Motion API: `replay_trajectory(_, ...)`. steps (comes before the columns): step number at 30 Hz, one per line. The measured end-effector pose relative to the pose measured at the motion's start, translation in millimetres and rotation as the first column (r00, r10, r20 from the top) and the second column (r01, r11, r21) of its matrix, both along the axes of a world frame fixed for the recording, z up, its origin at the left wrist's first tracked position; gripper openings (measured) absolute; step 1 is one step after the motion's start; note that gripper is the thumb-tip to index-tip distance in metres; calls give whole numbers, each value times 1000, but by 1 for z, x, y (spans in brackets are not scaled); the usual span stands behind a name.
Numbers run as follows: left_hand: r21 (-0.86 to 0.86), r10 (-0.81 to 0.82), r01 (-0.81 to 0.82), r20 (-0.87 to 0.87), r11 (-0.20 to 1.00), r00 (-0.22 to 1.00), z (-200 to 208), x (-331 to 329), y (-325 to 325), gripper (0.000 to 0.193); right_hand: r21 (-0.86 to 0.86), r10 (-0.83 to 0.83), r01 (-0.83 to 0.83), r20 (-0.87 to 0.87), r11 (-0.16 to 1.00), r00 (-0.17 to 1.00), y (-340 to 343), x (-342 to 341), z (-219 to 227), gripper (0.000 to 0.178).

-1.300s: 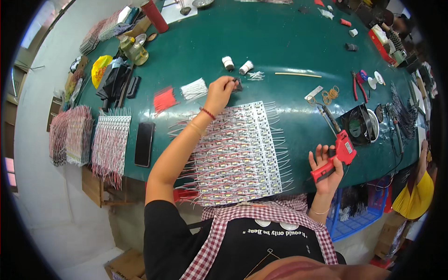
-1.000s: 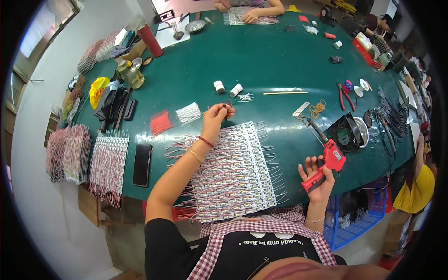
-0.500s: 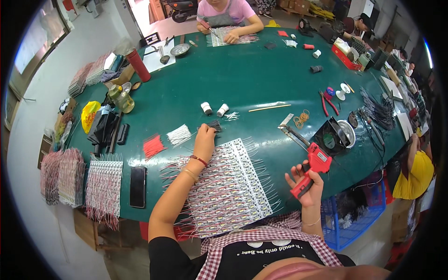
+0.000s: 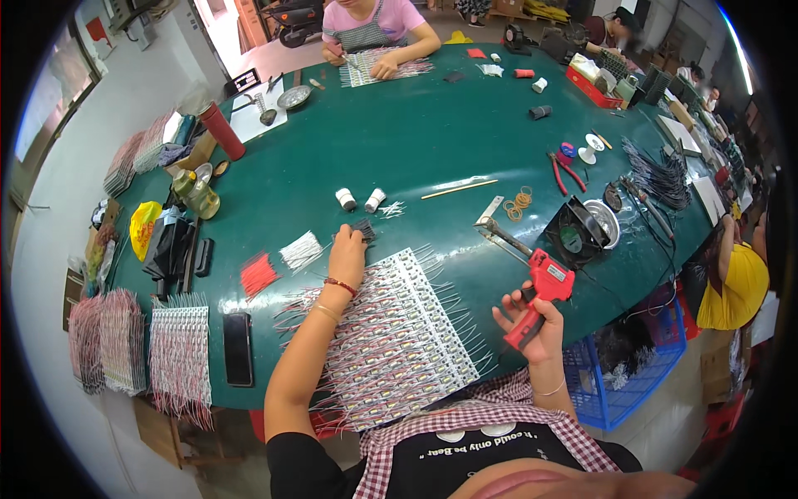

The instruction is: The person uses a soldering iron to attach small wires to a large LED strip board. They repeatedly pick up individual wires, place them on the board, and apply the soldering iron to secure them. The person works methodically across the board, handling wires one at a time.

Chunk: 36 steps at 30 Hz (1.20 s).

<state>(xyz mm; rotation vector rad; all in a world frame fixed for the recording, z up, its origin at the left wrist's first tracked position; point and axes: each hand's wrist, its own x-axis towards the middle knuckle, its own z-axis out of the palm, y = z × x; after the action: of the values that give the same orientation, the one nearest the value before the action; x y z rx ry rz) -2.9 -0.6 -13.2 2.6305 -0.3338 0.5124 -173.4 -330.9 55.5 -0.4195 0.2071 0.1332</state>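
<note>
My left hand reaches over the top left corner of a sheet of white circuit boards. Its fingers are bent together at a small pile of short black tubes; what they pinch is hidden. The board sheet lies in front of me, with thin red and white wires sticking out along both sides. In my right hand is a red soldering gun, held by its handle right of the sheet, its long metal tip pointing up and left. Left of the black tubes lie piles of white tubes and red tubes.
A phone and stacked wired boards lie to the left. At right are a black fan, a metal bowl, red pliers and rubber bands. Another person works across the table.
The whole view has shifted and tilted slightly. My left hand stays at the black tubes, and my right hand keeps hold of the soldering gun with little visible movement.
</note>
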Motion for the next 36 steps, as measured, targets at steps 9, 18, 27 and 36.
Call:
replay_trajectory(9,191,6,-9,12,982,1000,-6,0,-3,10,-2,0,0,0,1000,1000,-3,0,-3,27)
replay_trajectory(18,-470,63,-20,76,883,995,31,2,-12,12,-20,-13,13,0,1000,1000,-6,1,-4,27)
replay_trajectory(27,-700,-109,-61,-196,712,975,-6,-6,-18,22,14,28,-28,20,1000,999,-2,2,-5,27)
replay_trajectory(36,-725,-209,-52,-266,687,941,-8,-11,-24,16,26,26,-26,9,999,1000,-2,3,-9,28)
